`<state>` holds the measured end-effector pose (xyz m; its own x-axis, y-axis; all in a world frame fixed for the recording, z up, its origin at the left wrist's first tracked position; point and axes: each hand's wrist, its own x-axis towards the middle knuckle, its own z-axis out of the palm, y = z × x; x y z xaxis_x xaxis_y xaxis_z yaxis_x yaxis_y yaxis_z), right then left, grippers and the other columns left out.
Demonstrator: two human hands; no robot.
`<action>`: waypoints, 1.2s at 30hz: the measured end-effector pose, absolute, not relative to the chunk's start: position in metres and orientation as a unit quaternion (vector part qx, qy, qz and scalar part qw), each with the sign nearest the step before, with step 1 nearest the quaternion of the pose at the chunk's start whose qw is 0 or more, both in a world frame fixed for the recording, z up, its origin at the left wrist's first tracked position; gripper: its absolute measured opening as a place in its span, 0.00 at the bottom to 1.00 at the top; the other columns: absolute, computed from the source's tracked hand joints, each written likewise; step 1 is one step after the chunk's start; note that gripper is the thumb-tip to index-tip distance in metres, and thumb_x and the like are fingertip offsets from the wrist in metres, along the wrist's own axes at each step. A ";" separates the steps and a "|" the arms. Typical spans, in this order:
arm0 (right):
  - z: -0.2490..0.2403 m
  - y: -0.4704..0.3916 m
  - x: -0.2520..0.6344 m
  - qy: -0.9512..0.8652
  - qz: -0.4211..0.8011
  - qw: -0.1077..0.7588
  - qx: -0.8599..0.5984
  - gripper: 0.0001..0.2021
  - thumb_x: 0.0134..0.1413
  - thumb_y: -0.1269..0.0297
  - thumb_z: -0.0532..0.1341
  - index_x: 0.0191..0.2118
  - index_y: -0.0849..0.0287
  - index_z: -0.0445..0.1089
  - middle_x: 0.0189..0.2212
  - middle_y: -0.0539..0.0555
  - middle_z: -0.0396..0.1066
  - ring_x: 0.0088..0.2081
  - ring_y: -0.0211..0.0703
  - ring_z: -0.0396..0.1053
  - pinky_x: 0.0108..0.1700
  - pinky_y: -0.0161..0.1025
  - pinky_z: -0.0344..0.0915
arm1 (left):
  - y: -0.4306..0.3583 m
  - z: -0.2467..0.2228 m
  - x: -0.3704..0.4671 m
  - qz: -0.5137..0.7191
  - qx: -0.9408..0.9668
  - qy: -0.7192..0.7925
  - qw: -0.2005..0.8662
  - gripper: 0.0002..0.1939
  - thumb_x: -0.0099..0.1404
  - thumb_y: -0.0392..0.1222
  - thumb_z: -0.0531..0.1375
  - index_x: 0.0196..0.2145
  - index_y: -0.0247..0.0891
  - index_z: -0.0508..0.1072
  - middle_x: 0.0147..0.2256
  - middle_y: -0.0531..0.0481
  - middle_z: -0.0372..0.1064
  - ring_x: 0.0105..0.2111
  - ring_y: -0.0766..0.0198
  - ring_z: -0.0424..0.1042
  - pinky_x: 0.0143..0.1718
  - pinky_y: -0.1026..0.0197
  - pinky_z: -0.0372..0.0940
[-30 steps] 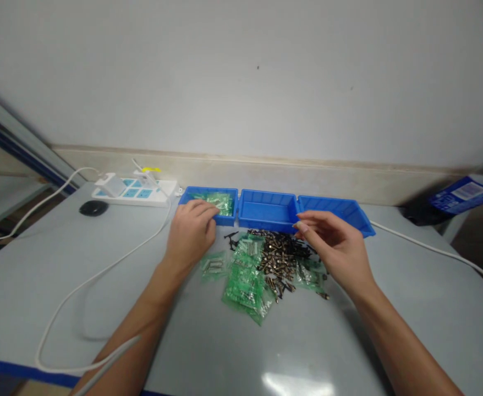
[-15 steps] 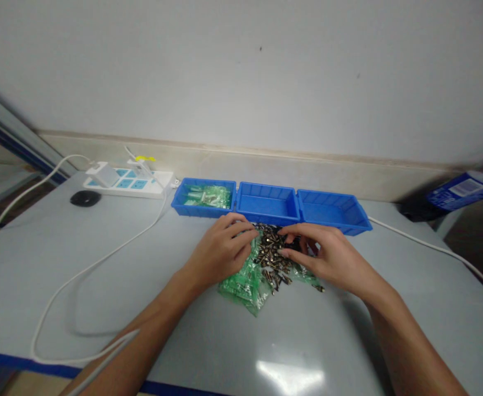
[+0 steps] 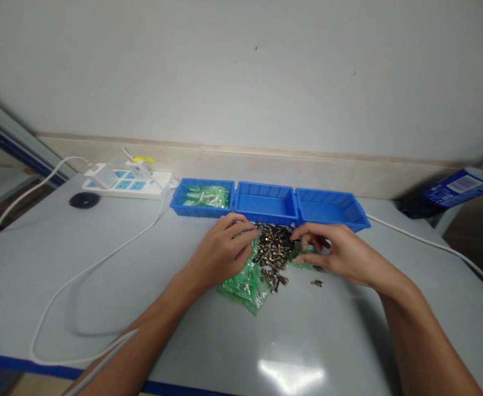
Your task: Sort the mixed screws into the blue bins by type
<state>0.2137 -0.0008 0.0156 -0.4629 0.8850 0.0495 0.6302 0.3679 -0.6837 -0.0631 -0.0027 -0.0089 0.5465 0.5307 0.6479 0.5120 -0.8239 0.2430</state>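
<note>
My left hand [image 3: 225, 247] rests with loosely curved, parted fingers over green plastic packets [image 3: 241, 286], its fingertips at the left edge of a pile of small metal screw-like pieces [image 3: 272, 247]. The hand hides part of the packets. To the right of the pile, my right hand [image 3: 328, 247] is held with thumb and fingers apart. Another green packet [image 3: 301, 253] lies beneath and between its fingers, partly hidden; no firm grip on it shows. One loose metal piece [image 3: 316, 283] lies on the table just below this hand.
Behind the pile stand three joined blue bins: the left bin [image 3: 175, 206] holds green packets, beside the middle bin [image 3: 266, 217] and right bin [image 3: 332, 220]. A power strip [image 3: 154, 190], a black disc [image 3: 84, 200], white cable [image 3: 101, 264] and dark blue-labelled bottle [image 3: 451, 190] surround them.
My right hand has shifted right, away from the pile, and the packet under it shows differently. One metal piece now lies apart from that packet. My left hand has barely moved.
</note>
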 end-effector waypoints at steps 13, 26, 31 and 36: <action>0.020 -0.018 0.145 -0.552 0.554 0.461 -0.420 0.11 0.53 0.58 0.71 0.38 0.59 0.75 0.23 0.50 0.76 0.25 0.38 0.74 0.30 0.35 0.73 | -0.015 0.007 -0.061 0.496 0.671 0.370 0.408 0.15 0.61 0.37 0.69 0.45 0.36 0.75 0.35 0.47 0.79 0.35 0.62 0.78 0.39 0.59 0.76; 0.004 -0.021 0.134 -0.573 0.506 0.462 -0.449 0.14 0.57 0.53 0.68 0.42 0.57 0.76 0.36 0.57 0.80 0.31 0.42 0.76 0.35 0.40 0.74 | 0.025 -0.001 -0.140 0.393 0.732 0.534 -0.159 0.11 0.63 0.28 0.59 0.38 0.39 0.80 0.39 0.45 0.80 0.42 0.51 0.73 0.46 0.46 0.70; -0.004 -0.020 0.132 -0.685 0.314 0.419 -0.507 0.10 0.60 0.56 0.65 0.42 0.55 0.76 0.38 0.56 0.79 0.37 0.48 0.75 0.42 0.48 0.72 | 0.024 -0.008 -0.139 0.367 0.741 0.540 -0.157 0.12 0.61 0.27 0.59 0.37 0.38 0.80 0.37 0.46 0.80 0.45 0.45 0.68 0.45 0.43 0.68; -0.010 -0.017 0.124 -0.796 0.174 0.343 -0.467 0.15 0.60 0.59 0.65 0.52 0.55 0.73 0.47 0.59 0.77 0.48 0.56 0.70 0.51 0.56 0.68 | 0.014 0.006 -0.121 0.397 0.786 0.460 -0.109 0.13 0.63 0.27 0.58 0.40 0.38 0.79 0.38 0.46 0.79 0.41 0.52 0.67 0.48 0.46 0.69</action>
